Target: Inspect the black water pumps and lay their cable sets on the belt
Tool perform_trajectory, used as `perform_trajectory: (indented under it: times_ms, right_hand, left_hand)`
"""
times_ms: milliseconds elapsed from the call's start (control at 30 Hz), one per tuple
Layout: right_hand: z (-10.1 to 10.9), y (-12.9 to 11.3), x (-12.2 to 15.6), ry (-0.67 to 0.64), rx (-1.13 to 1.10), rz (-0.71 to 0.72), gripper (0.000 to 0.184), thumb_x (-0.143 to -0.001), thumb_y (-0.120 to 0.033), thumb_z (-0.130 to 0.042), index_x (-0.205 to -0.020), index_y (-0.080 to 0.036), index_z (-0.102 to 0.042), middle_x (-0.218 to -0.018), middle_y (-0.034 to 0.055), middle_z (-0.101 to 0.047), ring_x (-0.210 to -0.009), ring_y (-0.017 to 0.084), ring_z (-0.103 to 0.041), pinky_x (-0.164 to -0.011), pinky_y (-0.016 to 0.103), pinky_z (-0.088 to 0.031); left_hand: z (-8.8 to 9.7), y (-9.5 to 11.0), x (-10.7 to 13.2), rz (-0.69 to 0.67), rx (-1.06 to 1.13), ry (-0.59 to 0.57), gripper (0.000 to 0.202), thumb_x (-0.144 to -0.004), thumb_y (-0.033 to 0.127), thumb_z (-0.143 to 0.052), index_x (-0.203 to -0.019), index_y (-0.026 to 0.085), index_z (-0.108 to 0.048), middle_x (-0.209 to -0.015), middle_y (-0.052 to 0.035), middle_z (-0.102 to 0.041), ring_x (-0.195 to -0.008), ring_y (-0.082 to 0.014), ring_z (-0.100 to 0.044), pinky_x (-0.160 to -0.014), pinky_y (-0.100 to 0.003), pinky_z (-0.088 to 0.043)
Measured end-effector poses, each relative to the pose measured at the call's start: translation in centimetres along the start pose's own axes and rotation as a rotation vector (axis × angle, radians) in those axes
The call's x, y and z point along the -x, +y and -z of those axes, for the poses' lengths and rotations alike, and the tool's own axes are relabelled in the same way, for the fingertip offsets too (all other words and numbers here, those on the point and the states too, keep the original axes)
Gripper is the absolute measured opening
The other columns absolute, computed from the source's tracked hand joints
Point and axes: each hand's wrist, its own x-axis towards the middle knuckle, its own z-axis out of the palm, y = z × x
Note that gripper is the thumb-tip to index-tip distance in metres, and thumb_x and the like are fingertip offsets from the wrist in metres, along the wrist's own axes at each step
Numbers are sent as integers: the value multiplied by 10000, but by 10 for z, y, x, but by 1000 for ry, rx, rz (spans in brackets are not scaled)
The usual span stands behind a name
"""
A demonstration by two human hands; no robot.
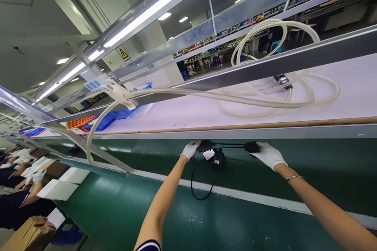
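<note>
My left hand (191,150), in a white glove, is closed on one end of a black bundled cable (205,146). My right hand (268,155), gloved as well, grips another dark bunched part (252,147) of it. Two thin black strands (229,146) run nearly straight between the hands. Just beside my left hand hangs or lies a black power adapter (218,159) with a small label; whether it touches the belt I cannot tell. A white tag (208,154) shows near it. A loose loop of black cord (203,199) curves down over the pale strip.
A green work surface (123,204) stretches in front, split by a pale strip (250,196). Above it, a white shelf (353,82) carries coiled clear tubing (265,104) and blue trays (106,121). On the left, co-workers' gloved hands (39,175) are near white boxes (63,188).
</note>
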Motion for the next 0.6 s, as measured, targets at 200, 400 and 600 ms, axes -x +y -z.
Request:
perform_trajectory:
  times_ms: [200,400,600]
  right_hand:
    - [-43,-51,-56,-168,171,-88,307,-1008,-380,-654,-1256,-199,-662,-1302,92,-672,-1109,235,-679,-957,462,-577]
    - [-97,-65,11,-325,124,-10,297,-990,-369,-680,-1223,-185,-685,-1273,87,-700,-1149,247,-675,-1026,511,-536]
    - [-101,-16,194,-250,-5,-171,366,-934,-280,-500,-1131,-299,-808,-1179,75,-800,-1108,328,-741,-1032,482,-560]
  left_hand:
    - [-9,-22,-46,57,-48,-4,389,-966,412,-661,-1287,195,-625,-1335,-94,-626,-1166,-257,-636,-979,-470,-566]
    - [-59,-84,-10,139,-123,-27,422,-949,407,-677,-1302,186,-611,-1348,-110,-620,-1235,-284,-609,-1058,-532,-505]
    - [-64,-143,85,-35,-30,-166,340,-828,500,-760,-1088,287,-713,-1293,-124,-672,-1383,-388,-511,-1223,-565,-348]
